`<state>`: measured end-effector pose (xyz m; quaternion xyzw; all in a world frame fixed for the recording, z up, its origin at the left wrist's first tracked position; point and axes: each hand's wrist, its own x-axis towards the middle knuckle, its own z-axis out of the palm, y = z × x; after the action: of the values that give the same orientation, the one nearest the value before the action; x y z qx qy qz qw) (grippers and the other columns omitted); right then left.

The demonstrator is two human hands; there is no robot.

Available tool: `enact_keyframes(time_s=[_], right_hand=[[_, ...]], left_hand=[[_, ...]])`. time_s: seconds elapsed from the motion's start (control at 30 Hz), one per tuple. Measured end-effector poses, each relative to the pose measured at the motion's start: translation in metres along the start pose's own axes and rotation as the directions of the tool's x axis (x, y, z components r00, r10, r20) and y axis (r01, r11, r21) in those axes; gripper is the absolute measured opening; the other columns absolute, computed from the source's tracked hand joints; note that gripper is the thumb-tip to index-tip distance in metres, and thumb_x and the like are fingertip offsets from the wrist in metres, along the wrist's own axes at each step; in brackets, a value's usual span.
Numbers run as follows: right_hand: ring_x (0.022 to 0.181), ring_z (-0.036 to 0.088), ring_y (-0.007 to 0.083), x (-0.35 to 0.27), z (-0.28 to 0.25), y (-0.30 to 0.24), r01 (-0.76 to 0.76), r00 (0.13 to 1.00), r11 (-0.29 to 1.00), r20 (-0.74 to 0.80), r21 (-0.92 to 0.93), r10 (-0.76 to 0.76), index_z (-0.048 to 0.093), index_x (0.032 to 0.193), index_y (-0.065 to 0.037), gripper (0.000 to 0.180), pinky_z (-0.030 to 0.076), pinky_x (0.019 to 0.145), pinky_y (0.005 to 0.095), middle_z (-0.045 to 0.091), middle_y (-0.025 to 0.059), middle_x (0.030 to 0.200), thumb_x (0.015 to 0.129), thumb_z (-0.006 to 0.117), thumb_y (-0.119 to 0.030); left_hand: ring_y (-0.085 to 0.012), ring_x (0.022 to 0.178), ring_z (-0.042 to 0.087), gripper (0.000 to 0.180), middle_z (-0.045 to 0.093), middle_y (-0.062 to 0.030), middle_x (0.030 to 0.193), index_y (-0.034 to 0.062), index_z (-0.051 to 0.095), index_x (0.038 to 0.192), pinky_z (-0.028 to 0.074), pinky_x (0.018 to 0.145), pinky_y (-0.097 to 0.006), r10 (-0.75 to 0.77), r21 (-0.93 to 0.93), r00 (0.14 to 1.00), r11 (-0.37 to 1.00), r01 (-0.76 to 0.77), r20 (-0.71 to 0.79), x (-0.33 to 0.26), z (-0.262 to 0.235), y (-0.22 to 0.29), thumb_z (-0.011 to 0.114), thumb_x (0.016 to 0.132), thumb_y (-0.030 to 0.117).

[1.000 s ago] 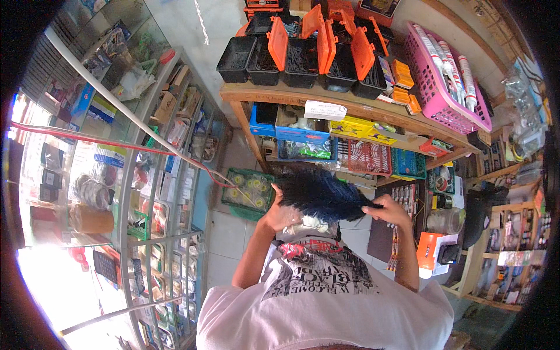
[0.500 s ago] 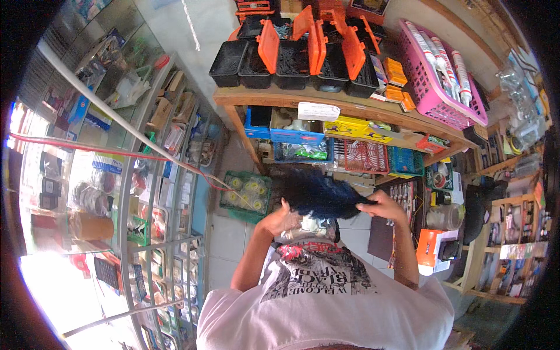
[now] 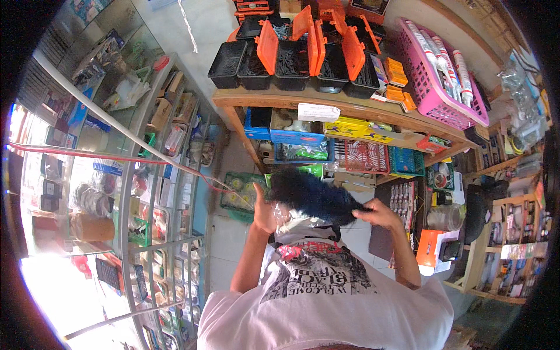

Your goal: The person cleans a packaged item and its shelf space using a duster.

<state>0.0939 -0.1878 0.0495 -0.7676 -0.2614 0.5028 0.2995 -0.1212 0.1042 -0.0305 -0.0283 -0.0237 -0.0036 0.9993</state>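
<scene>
Fluffy dark-blue feather duster (image 3: 312, 197) gripped between both hands, left hand (image 3: 263, 209) and right hand (image 3: 380, 214), at chest height below the wooden shelf (image 3: 350, 108). Above: open black-and-orange plastic boxes (image 3: 291, 55) of small hardware; pink plastic basket (image 3: 434, 87) with white tubes.

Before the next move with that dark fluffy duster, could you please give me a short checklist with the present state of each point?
1. Left hand grips the clear plastic-wrapped end of the dark blue duster: ok.
2. Right hand touches the other end of the duster: ok; firmness of hold: cannot tell.
3. Duster held apart from the wooden shelf ahead: ok.
4. Open black and orange compartment boxes sit fully on the shelf top: ok.
5. Pink basket of tubes overhangs the shelf's right end: not ok.
6. Thin red cord runs close by the left hand; touching: cannot tell.
</scene>
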Motion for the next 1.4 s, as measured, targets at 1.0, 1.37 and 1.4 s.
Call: enact_keyframes(time_s=[1.0, 1.37, 1.4], right_hand=[[0.068, 0.047, 0.0077, -0.01, 0.065, -0.024, 0.135, 0.979, 0.986, -0.168, 0.101, -0.117, 0.07, 0.086, 0.007, 0.045, 0.044, 0.061, 0.0291, 0.057, -0.0008, 0.066, 0.094, 0.071, -0.037], [0.064, 0.042, 0.0064, -0.003, 0.075, -0.003, 0.161, 0.974, 0.979, -0.177, 0.125, -0.138, 0.067, 0.076, 0.001, 0.048, 0.035, 0.057, 0.0274, 0.05, -0.0056, 0.063, 0.094, 0.069, -0.044], [0.064, 0.042, 0.0065, -0.003, 0.077, -0.002, 0.186, 0.968, 0.949, -0.213, 0.254, -0.133, 0.067, 0.075, 0.0, 0.048, 0.035, 0.057, 0.0272, 0.05, -0.006, 0.063, 0.094, 0.069, -0.045]], left_hand=[[-0.0343, 0.137, 0.043, 0.065, 0.042, -0.0148, 0.152, 0.0115, 0.031, 0.155, 0.034, 0.115, -0.051, 0.427, 0.241, 0.896, 0.888, -0.392, -0.117, 0.026, 0.032, 0.018, 0.036, 0.104, 0.052], [-0.0303, 0.122, 0.057, 0.047, 0.055, -0.0134, 0.139, 0.0079, 0.048, 0.143, 0.046, 0.104, -0.046, 0.51, 0.295, 0.839, 0.845, -0.447, -0.189, 0.036, 0.025, 0.029, 0.042, 0.104, 0.034], [-0.029, 0.119, 0.058, 0.046, 0.058, -0.0127, 0.136, 0.0088, 0.049, 0.142, 0.048, 0.102, -0.045, 0.487, 0.26, 0.864, 0.857, -0.444, -0.13, 0.037, 0.026, 0.03, 0.042, 0.104, 0.035]])
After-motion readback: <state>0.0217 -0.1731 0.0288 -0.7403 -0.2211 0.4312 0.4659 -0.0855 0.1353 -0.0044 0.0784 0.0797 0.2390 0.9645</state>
